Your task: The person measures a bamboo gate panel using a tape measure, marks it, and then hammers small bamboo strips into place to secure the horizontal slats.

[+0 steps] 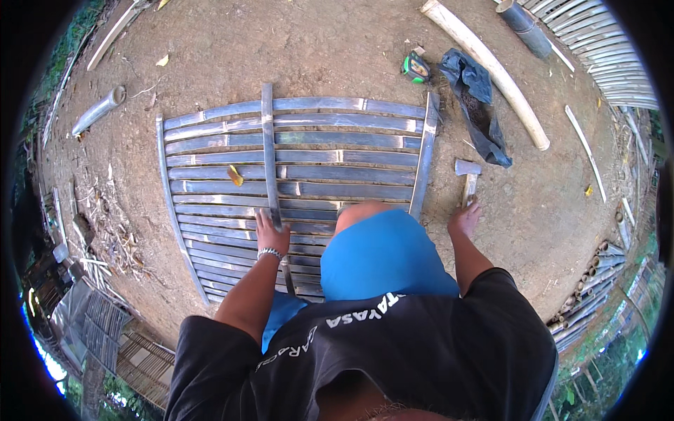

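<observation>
A panel of dark bamboo slats [344, 173] lies on the ground, with upright strips across both ends and its middle. My left hand [272, 235], with a chain bracelet at the wrist, grips the middle bamboo strip [268, 151], which runs partly hidden beneath it. To the right of the panel, my right hand [464, 218] is closed around the wooden handle of a hammer [468, 169] whose grey metal head points away from me. My knee, in blue shorts [386, 256], covers part of the near slats.
Beyond the hammer lies a crumpled dark plastic bag [477, 105], with a green and black tape measure [415, 68] beside it. A long pale bamboo pole [491, 70] and a dark bamboo piece [525, 29] lie far right. Cut bamboo [590, 284] is stacked near right; another bamboo length [100, 111] lies left.
</observation>
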A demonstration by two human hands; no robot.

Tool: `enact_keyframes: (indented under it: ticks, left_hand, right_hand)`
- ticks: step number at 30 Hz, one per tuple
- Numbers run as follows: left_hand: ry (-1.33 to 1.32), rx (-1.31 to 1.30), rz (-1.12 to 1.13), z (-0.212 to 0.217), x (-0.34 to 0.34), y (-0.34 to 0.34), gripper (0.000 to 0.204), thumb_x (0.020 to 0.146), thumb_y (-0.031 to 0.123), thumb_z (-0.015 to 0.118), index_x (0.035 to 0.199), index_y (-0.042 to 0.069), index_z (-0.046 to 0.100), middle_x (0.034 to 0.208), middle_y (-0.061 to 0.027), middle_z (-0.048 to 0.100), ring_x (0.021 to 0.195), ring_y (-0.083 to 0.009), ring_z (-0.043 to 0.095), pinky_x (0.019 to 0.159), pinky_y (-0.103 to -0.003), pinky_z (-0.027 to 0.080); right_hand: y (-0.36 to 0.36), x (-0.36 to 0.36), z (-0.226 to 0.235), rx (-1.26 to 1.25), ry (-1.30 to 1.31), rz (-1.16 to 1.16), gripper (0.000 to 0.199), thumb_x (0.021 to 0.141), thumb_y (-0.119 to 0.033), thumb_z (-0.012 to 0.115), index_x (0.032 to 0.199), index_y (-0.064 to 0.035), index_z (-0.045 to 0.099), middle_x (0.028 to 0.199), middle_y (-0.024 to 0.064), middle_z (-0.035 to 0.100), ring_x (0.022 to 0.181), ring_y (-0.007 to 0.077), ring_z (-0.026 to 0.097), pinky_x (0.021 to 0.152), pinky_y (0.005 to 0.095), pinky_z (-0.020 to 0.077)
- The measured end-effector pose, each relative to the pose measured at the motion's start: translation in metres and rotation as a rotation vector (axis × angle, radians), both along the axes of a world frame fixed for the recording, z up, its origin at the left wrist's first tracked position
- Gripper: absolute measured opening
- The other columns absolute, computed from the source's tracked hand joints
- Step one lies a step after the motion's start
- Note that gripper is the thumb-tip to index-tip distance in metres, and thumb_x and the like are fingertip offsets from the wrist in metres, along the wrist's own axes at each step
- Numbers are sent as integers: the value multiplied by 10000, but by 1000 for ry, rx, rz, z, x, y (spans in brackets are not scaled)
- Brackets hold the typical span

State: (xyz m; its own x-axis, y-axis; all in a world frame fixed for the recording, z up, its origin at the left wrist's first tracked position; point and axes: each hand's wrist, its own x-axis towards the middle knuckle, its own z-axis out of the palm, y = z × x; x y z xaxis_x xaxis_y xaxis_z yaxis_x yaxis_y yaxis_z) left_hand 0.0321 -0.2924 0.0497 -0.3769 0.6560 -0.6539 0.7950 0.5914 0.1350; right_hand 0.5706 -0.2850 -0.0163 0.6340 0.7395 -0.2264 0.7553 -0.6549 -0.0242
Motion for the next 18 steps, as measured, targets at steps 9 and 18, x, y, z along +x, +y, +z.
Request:
enact_keyframes:
  ticks: [9, 18]
  left_hand:
    - [-21, -5, 85, -8, -17, -84, 964, 862, 307, 732, 1572, -28, 174, 1632, -263, 213, 1501, -401, 252, 1216, -438, 268]
    - [-124, -92, 183, 8, -26, -133, 978, 863, 336, 729, 1581, -13, 164, 1619, -270, 246, 1447, -434, 344, 1193, -448, 320]
  right_hand:
    - [109, -91, 54, 300, 149, 509, 707, 883, -319, 728, 1475, -116, 402, 1418, 236, 437, 1317, 418, 419, 1114, 575, 307]
    - [396, -133, 18, 4, 42, 440, 880, 886, -531, 691, 1541, -78, 318, 1508, 266, 404, 1403, 424, 400, 1162, 534, 327]
